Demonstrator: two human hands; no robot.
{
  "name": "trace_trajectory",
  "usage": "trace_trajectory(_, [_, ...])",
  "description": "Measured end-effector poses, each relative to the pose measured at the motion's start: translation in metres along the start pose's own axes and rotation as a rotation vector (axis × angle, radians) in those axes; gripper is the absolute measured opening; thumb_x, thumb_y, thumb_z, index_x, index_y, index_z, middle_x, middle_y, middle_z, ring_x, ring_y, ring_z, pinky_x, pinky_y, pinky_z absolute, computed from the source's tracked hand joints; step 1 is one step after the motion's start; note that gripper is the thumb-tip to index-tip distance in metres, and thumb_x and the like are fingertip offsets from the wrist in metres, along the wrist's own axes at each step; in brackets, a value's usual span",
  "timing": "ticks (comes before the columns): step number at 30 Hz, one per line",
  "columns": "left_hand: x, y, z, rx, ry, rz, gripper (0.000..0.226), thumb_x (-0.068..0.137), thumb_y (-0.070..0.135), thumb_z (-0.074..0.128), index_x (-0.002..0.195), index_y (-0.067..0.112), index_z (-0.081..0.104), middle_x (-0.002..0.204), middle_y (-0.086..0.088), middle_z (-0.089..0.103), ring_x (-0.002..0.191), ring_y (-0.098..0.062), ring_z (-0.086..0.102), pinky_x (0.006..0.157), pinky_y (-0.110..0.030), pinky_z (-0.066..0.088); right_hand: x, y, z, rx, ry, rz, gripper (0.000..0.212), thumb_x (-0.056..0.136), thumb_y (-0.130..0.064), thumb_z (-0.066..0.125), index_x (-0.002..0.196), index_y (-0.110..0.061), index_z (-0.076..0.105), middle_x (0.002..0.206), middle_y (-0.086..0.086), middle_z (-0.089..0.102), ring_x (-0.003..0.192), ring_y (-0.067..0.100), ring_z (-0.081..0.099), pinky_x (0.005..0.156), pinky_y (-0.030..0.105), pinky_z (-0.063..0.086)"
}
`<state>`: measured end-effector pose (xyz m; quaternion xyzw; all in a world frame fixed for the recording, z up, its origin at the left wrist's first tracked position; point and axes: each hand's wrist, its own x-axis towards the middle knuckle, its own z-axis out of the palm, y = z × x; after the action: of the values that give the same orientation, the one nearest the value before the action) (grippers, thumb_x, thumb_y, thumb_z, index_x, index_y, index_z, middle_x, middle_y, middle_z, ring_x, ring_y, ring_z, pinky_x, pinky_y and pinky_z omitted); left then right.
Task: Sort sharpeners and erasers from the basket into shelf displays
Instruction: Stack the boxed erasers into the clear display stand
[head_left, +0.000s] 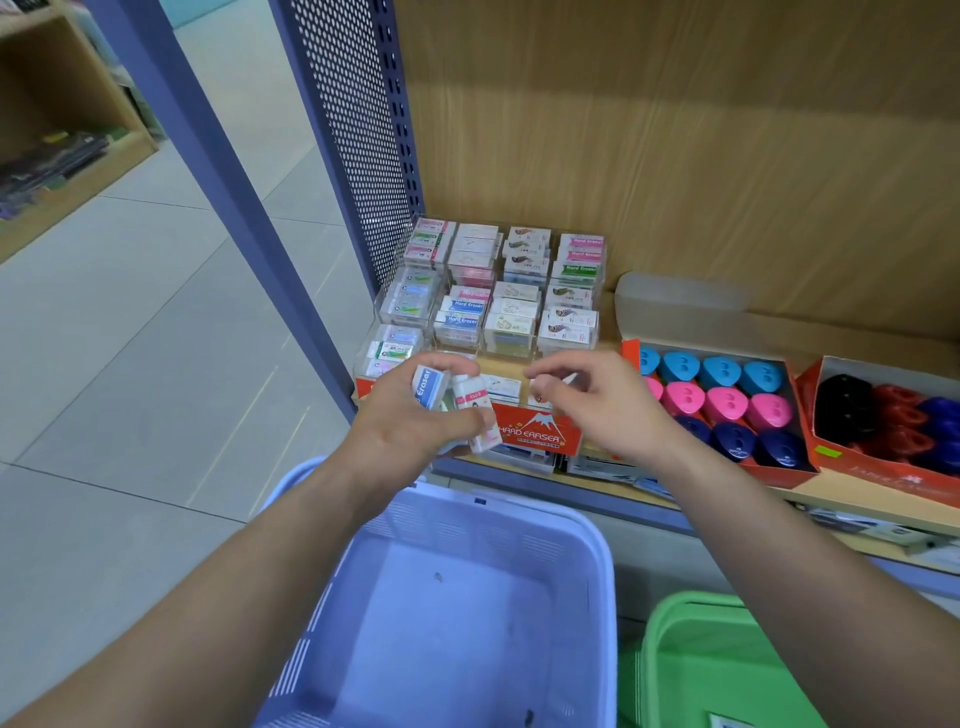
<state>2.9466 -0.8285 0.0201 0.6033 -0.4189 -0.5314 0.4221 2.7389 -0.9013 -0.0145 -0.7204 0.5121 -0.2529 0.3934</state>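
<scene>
- left hand (415, 415) grips a clutch of erasers (470, 399), fingers curled round them, at the front left edge of the eraser display (498, 291)
- right hand (597, 405) at the display's front right, thumb and forefinger pinching a small white item (566, 380), too blurred to name
- blue basket (467, 525) below the display; sharpener box (630, 354) to its right
</scene>
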Motion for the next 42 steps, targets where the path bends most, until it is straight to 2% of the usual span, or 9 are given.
trace_trajectory(4, [-0.003, 0.001, 0.003, 0.004, -0.001, 0.026, 0.036, 0.077, 0.004, 0.084, 0.104, 0.022, 0.068, 0.105, -0.017, 0.072, 0.086, -0.028, 0.074, 0.071, -0.037, 0.062, -0.022, -0.028, 0.012, 0.481, -0.252, 0.075, 0.028, 0.099, -0.01, 0.061, 0.125, -0.017, 0.065, 0.098, 0.007, 0.072, 0.084, 0.02, 0.07, 0.079, 0.033, 0.06])
trace_trajectory(7, [-0.005, 0.004, 0.005, -0.008, -0.007, 0.027, 0.036, 0.077, 0.006, 0.084, 0.106, 0.019, 0.068, 0.104, -0.017, 0.072, 0.087, -0.032, 0.073, 0.071, -0.039, 0.062, -0.024, -0.03, 0.012, 0.584, -0.238, 0.072, 0.028, 0.092, -0.003, 0.068, 0.117, -0.016, 0.068, 0.094, 0.007, 0.069, 0.087, 0.026, 0.07, 0.084, 0.038, 0.061])
trace_trajectory(13, [-0.008, 0.007, 0.008, 0.011, 0.001, 0.004, 0.035, 0.074, 0.01, 0.087, 0.102, 0.023, 0.069, 0.104, -0.011, 0.074, 0.089, -0.033, 0.074, 0.069, -0.037, 0.062, -0.031, -0.03, 0.006, 0.706, -0.266, 0.153, 0.034, 0.089, 0.008, 0.068, 0.119, -0.006, 0.066, 0.098, 0.013, 0.07, 0.082, 0.023, 0.07, 0.07, 0.026, 0.057])
trace_trajectory(19, [-0.009, 0.008, 0.005, 0.077, -0.012, -0.007, 0.036, 0.074, 0.008, 0.087, 0.102, 0.023, 0.07, 0.113, -0.006, 0.071, 0.09, -0.026, 0.073, 0.066, -0.032, 0.06, -0.036, -0.021, -0.004, 0.644, -0.165, 0.225, 0.02, 0.09, 0.002, 0.069, 0.104, -0.011, 0.074, 0.098, 0.011, 0.075, 0.083, 0.024, 0.067, 0.077, 0.035, 0.057])
trace_trajectory(25, [-0.01, 0.004, -0.007, 0.145, 0.007, -0.017, 0.035, 0.08, 0.0, 0.08, 0.107, 0.02, 0.068, 0.098, 0.004, 0.072, 0.071, -0.011, 0.068, 0.056, -0.021, 0.055, -0.03, -0.013, -0.008, 0.585, -0.118, 0.281, 0.016, 0.097, -0.006, 0.063, 0.108, -0.013, 0.072, 0.108, 0.012, 0.072, 0.077, 0.02, 0.069, 0.065, 0.031, 0.06])
trace_trajectory(30, [-0.012, -0.01, -0.034, 0.202, 0.078, -0.001, 0.04, 0.077, -0.011, 0.07, 0.099, 0.022, 0.072, 0.087, -0.006, 0.069, 0.072, -0.019, 0.064, 0.066, -0.034, 0.063, -0.011, -0.007, -0.002, 0.358, -0.103, 0.277, 0.015, 0.095, -0.005, 0.065, 0.107, -0.014, 0.07, 0.106, 0.013, 0.07, 0.075, 0.02, 0.072, 0.073, 0.031, 0.062])
trace_trajectory(34, [-0.017, -0.017, -0.055, 0.181, 0.1, -0.003, 0.038, 0.08, -0.012, 0.067, 0.102, 0.018, 0.072, 0.091, -0.021, 0.065, 0.072, -0.022, 0.061, 0.059, -0.024, 0.057, 0.011, -0.008, 0.008, 0.332, -0.088, 0.296, 0.021, 0.09, 0.002, 0.07, 0.109, -0.008, 0.068, 0.109, 0.013, 0.068, 0.079, 0.024, 0.075, 0.069, 0.028, 0.063])
trace_trajectory(39, [-0.017, -0.025, -0.07, 0.167, 0.121, -0.025, 0.038, 0.081, -0.011, 0.068, 0.103, 0.019, 0.072, 0.084, -0.011, 0.062, 0.072, -0.02, 0.062, 0.064, -0.028, 0.061, 0.05, -0.011, 0.033, 0.259, -0.007, 0.252, 0.019, 0.09, 0.002, 0.071, 0.106, -0.008, 0.067, 0.1, 0.011, 0.069, 0.076, 0.026, 0.075, 0.073, 0.042, 0.063])
trace_trajectory(42, [-0.014, -0.027, -0.073, 0.16, 0.141, -0.028, 0.038, 0.08, -0.01, 0.07, 0.102, 0.021, 0.072, 0.084, -0.008, 0.063, 0.071, -0.018, 0.062, 0.063, -0.028, 0.06, 0.082, -0.012, 0.055, 0.077, 0.064, 0.134, 0.011, 0.09, -0.009, 0.074, 0.097, -0.017, 0.071, 0.089, 0.003, 0.072, 0.073, 0.021, 0.072, 0.067, 0.034, 0.059])
